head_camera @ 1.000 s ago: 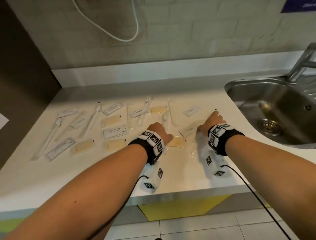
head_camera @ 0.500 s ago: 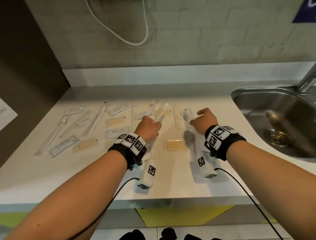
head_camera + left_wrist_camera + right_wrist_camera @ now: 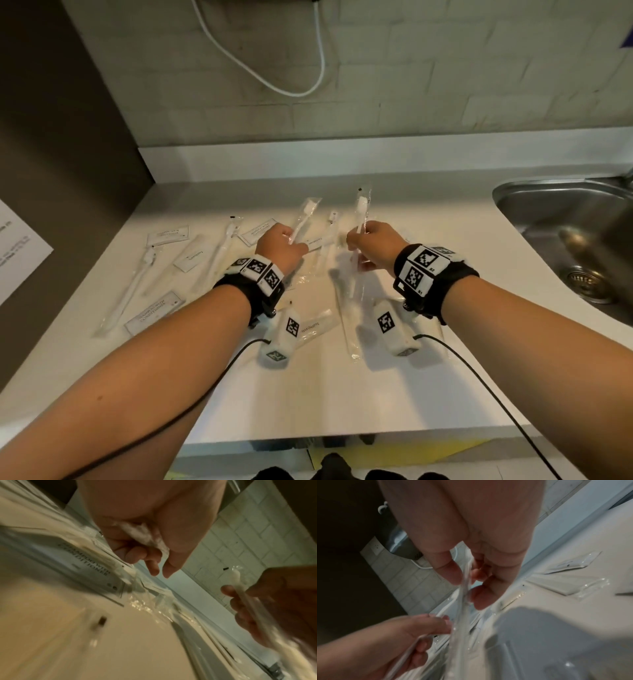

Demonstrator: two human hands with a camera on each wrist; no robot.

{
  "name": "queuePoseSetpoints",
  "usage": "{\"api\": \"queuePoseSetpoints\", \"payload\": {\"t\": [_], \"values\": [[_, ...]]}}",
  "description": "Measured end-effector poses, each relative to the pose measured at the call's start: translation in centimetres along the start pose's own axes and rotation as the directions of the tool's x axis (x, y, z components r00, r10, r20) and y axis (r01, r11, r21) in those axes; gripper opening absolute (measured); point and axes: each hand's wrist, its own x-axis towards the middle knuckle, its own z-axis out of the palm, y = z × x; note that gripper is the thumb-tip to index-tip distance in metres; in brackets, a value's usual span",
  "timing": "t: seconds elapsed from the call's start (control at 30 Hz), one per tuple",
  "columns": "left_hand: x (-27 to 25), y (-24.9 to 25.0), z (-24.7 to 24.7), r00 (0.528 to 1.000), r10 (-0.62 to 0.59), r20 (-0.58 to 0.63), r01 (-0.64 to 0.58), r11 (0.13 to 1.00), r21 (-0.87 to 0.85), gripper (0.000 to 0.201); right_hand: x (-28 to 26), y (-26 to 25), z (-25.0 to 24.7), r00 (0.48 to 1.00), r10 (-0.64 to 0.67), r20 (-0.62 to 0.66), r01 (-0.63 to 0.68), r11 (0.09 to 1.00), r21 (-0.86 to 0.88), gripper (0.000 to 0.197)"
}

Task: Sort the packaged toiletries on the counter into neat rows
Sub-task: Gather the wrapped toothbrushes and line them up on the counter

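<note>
Both hands are raised a little above the white counter (image 3: 342,394), each holding a white toothbrush in a clear wrapper. My left hand (image 3: 286,244) grips the left toothbrush (image 3: 307,209) by its handle, brush head pointing away. My right hand (image 3: 363,241) pinches the right toothbrush (image 3: 361,205) nearly upright, and its wrapper hangs down below the fist. In the left wrist view my fingers (image 3: 137,550) curl round crinkled plastic. In the right wrist view the wrapped handle (image 3: 465,582) runs between thumb and fingers. Several more wrapped toothbrushes (image 3: 132,294) and flat sachets (image 3: 168,235) lie to the left.
A steel sink (image 3: 565,233) is set into the counter at the right. A dark cabinet side (image 3: 61,154) bounds the left, and a tiled wall with a white cable (image 3: 308,92) stands behind. A toothpaste pack (image 3: 313,329) lies under my left wrist.
Both hands were low at the counter a second ago. Each then closed on a wrapped toothbrush and has lifted it off the counter, brush heads up.
</note>
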Motion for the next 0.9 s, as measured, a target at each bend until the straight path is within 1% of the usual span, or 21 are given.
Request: {"api": "queuePoseSetpoints", "payload": {"t": [0.1,0.13,0.17,0.27,0.33,0.37,0.43,0.5,0.57,0.63,0.73,0.77,0.8,0.9], "values": [[1.5,0.6,0.0,0.997,0.040,0.061,-0.038,0.999,-0.019,0.024,0.7,-0.2,0.8,0.998,0.052,-0.021,-0.053,0.998,-0.027,0.016],[1.8,0.8,0.0,0.994,0.039,0.103,-0.037,0.999,-0.017,0.023,1.0,-0.3,1.0,0.997,0.063,-0.037,-0.064,0.997,-0.035,0.014],[2.2,0.9,0.0,0.989,0.052,0.138,-0.054,0.999,0.010,0.024,1.4,-0.3,1.1,0.996,0.069,-0.052,-0.072,0.996,-0.046,0.014],[2.8,0.6,-0.4,0.962,0.071,0.262,-0.122,0.975,0.183,0.030,2.6,-0.2,1.4,0.988,0.096,-0.118,-0.106,0.991,-0.080,0.016],[3.1,0.0,-0.7,0.947,0.061,0.317,-0.127,0.973,0.191,0.027,3.5,-0.3,1.8,0.980,0.118,-0.161,-0.135,0.986,-0.097,0.013],[3.1,-0.3,-1.0,0.940,0.063,0.335,-0.131,0.974,0.182,0.026,4.0,-0.3,2.0,0.975,0.135,-0.175,-0.156,0.981,-0.115,0.015],[2.8,-1.0,-1.9,0.925,0.065,0.375,-0.143,0.973,0.184,0.031,5.0,-0.4,2.4,0.966,0.169,-0.194,-0.201,0.966,-0.161,0.030],[2.4,-1.7,-2.9,0.915,0.049,0.401,-0.120,0.981,0.154,0.036,6.0,-0.4,2.9,0.963,0.173,-0.209,-0.218,0.951,-0.221,0.038],[1.8,-2.3,-3.9,0.916,0.028,0.400,-0.060,0.996,0.069,0.036,6.7,-0.7,3.6,0.963,0.167,-0.213,-0.226,0.930,-0.289,0.050],[1.6,-2.6,-4.7,0.920,0.022,0.391,-0.018,1.000,-0.016,0.036,7.1,-1.2,4.4,0.964,0.162,-0.210,-0.236,0.887,-0.396,0.064],[2.0,-2.9,-6.4,0.945,0.025,0.326,0.015,0.993,-0.119,0.037,7.1,-2.0,5.4,0.976,0.114,-0.186,-0.199,0.817,-0.542,0.087],[2.2,-3.0,-7.0,0.957,0.028,0.290,0.007,0.993,-0.120,0.037,7.1,-2.1,5.5,0.980,0.089,-0.180,-0.178,0.802,-0.571,0.091],[2.4,-3.4,-7.6,0.968,0.037,0.248,-0.016,0.996,-0.084,0.036,7.1,-2.2,5.7,0.981,0.075,-0.177,-0.166,0.793,-0.586,0.091],[2.9,-4.7,-9.3,0.992,0.059,0.113,-0.061,0.998,0.011,0.033,6.7,-2.4,5.9,0.985,0.070,-0.160,-0.153,0.787,-0.598,0.097]]}}
